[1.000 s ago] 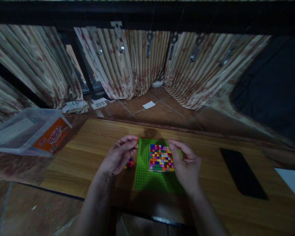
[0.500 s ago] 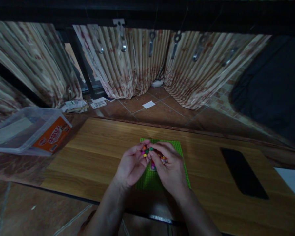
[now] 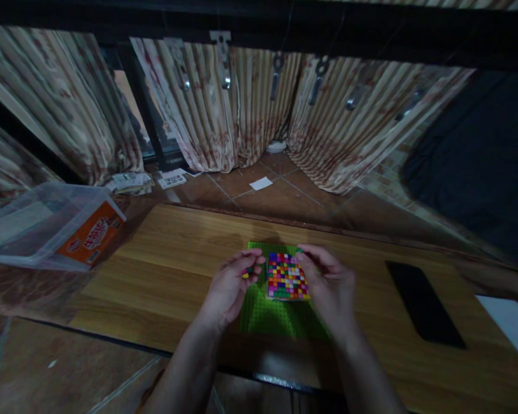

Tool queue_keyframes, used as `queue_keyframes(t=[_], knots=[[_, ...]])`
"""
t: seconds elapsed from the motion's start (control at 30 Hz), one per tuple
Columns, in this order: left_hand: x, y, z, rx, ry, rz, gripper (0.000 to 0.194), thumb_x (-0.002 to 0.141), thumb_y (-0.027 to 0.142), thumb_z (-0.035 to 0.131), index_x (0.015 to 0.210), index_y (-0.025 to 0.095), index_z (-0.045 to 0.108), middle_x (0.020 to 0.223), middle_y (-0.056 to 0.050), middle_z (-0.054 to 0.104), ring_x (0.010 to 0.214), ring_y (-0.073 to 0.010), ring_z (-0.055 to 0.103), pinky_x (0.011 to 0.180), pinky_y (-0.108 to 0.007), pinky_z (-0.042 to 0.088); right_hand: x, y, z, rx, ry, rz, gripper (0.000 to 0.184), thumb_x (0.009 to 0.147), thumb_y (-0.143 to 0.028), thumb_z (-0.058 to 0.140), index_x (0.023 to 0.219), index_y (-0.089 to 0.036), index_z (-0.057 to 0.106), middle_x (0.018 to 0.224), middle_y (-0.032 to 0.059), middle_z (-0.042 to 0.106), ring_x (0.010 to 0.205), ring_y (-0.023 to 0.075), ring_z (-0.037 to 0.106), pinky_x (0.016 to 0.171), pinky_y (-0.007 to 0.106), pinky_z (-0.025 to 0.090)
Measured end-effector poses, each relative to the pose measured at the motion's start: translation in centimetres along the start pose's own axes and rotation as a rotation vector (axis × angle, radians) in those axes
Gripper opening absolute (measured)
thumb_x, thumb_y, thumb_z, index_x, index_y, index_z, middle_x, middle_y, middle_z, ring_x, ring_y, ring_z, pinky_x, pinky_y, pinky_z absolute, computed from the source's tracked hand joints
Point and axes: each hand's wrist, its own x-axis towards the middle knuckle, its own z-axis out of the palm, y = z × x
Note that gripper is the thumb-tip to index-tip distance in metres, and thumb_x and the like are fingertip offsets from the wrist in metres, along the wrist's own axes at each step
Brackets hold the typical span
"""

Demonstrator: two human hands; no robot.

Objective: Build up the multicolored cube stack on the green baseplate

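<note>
A green studded baseplate (image 3: 267, 313) lies on the wooden table (image 3: 168, 264), and a square patch of many-coloured small bricks (image 3: 286, 277) is built on it. My left hand (image 3: 231, 287) hovers at the plate's left edge, fingers curled around a few small coloured bricks (image 3: 247, 271). My right hand (image 3: 330, 284) is at the right of the patch, thumb and fingers pinched near its top right corner; what they pinch is too small to name.
A clear plastic box (image 3: 47, 227) with an orange label sits off the table's left end. A black phone (image 3: 423, 302) lies flat at the right, with a white sheet (image 3: 511, 325) beyond it. Curtains, papers and tiled floor are behind the table.
Half a second ago both hands met over the coloured patch and hid it. They have moved apart to its left and right sides, and the patch shows again.
</note>
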Motion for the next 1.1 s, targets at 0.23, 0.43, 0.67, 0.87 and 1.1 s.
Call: queue_keyframes(t=[0.23, 0.43, 0.67, 0.87, 1.1], knots=[[0.6, -0.6, 0.3, 0.066, 0.047, 0.022, 0.018, 0.063, 0.02, 0.071, 0.08, 0.014, 0.071, 0.072, -0.001, 0.065, 0.059, -0.0057, 0.052, 0.056, -0.019, 0.037, 0.9, 2.2, -1.6, -0.024, -0.034, 0.1, 0.018, 0.076, -0.034, 0.066, 0.087, -0.025, 0.075, 0.089, 0.0035, 0.071, 0.083, 0.0202, 0.063, 0.073, 0.034, 0.05], [0.7, -0.9, 0.9, 0.15, 0.056, 0.053, 0.017, 0.063, 0.02, 0.07, 0.079, 0.013, 0.071, 0.071, -0.001, 0.063, 0.058, -0.0059, 0.051, 0.055, -0.019, 0.036, 0.5, 2.3, -0.8, -0.07, -0.131, 0.101, 0.018, 0.078, -0.034, 0.064, 0.088, -0.024, 0.075, 0.09, 0.0041, 0.071, 0.084, 0.0201, 0.063, 0.077, 0.035, 0.049], [0.9, -1.3, 0.8, 0.195, 0.046, 0.076, 0.015, 0.064, 0.021, 0.069, 0.077, 0.014, 0.071, 0.07, -0.001, 0.062, 0.061, -0.0073, 0.052, 0.055, -0.02, 0.035, 0.3, 2.2, -0.9, -0.185, -0.147, 0.027, 0.016, 0.08, -0.031, 0.063, 0.09, -0.026, 0.074, 0.093, 0.004, 0.071, 0.09, 0.0213, 0.062, 0.082, 0.038, 0.047], [1.2, -1.5, 0.8, 0.226, 0.062, 0.088, 0.018, 0.063, 0.023, 0.07, 0.078, 0.014, 0.071, 0.069, -0.001, 0.062, 0.061, -0.0078, 0.052, 0.055, -0.02, 0.035, 0.3, 2.0, -0.9, -0.31, -0.153, -0.09, 0.014, 0.083, -0.027, 0.062, 0.091, -0.027, 0.074, 0.089, 0.0029, 0.071, 0.088, 0.0208, 0.059, 0.08, 0.037, 0.046], [1.2, -1.6, 0.8, 0.274, 0.065, 0.107, 0.017, 0.064, 0.026, 0.07, 0.077, 0.015, 0.071, 0.068, -0.001, 0.062, 0.059, -0.008, 0.051, 0.054, -0.02, 0.034, 0.4, 1.7, -1.0, -0.384, -0.182, -0.203, 0.016, 0.086, -0.022, 0.059, 0.091, -0.025, 0.074, 0.09, 0.0029, 0.07, 0.088, 0.0199, 0.056, 0.08, 0.036, 0.045]])
